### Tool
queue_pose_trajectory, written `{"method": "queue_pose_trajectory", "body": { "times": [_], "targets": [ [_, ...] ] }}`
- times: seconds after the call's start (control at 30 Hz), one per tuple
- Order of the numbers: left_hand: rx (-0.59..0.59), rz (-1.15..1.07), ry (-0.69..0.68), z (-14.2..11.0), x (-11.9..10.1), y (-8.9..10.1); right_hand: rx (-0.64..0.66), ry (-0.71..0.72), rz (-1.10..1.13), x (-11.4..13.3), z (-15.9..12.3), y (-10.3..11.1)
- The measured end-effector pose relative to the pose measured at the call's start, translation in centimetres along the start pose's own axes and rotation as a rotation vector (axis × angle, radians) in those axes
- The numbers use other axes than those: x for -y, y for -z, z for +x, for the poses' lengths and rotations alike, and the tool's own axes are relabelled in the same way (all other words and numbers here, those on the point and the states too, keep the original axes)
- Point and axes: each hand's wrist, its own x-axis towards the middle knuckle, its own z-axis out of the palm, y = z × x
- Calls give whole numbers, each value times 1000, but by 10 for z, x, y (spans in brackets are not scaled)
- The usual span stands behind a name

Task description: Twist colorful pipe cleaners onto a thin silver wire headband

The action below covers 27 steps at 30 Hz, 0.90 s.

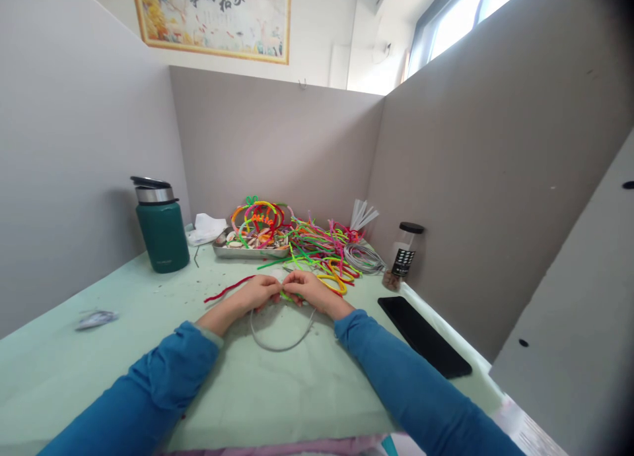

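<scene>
Close together over the middle of the table, my left hand (263, 291) and my right hand (308, 290) pinch a yellow-green pipe cleaner (286, 296) between their fingertips. Below them a thin grey headband (280, 349) curves in a U, its ends running up under both hands. Fingers cover most of the pipe cleaner and the headband's upper part. A red pipe cleaner (228, 289) lies on the cloth to the left of my left hand. Yellow pipe-cleaner loops (335, 283) lie just beyond my right hand.
Behind my hands stand a metal tray (252, 252) with decorated headbands and a heap of coloured pipe cleaners (319, 238). Grey headbands (365, 259) lie right of it. A green bottle (162, 235) stands left; a clear jar (400, 261) and black phone (423, 336) are right. Partitions enclose the table.
</scene>
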Motion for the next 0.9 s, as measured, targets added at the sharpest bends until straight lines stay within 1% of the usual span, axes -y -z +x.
{"method": "queue_pose_trajectory", "body": {
  "times": [0.3,0.9],
  "targets": [
    [1,-91,19,1,0,-1,-1,13,-21,-5,1,0],
    [-10,-101,53,-1,-4,-1,2,9,-26,-4,0,-1]
  ]
}}
